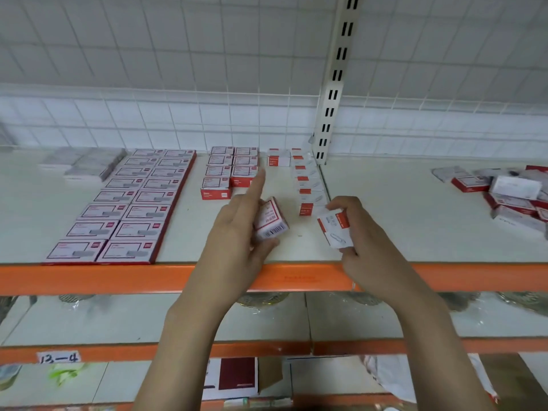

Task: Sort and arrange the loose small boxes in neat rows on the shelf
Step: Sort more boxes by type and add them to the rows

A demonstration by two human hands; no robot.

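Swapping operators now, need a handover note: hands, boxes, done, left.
Left hand: holds a small red-and-white box, tilted, index finger pointing toward the rows.
Right hand: fingers grip a second small box.
Both hands are above the front of the shelf.
Done: two long rows of flat boxes at left; a short double row mid-shelf; a single-file row by the upright post.
Left: place the two held boxes, probably into the shorter rows; then sort the loose pile at far right.
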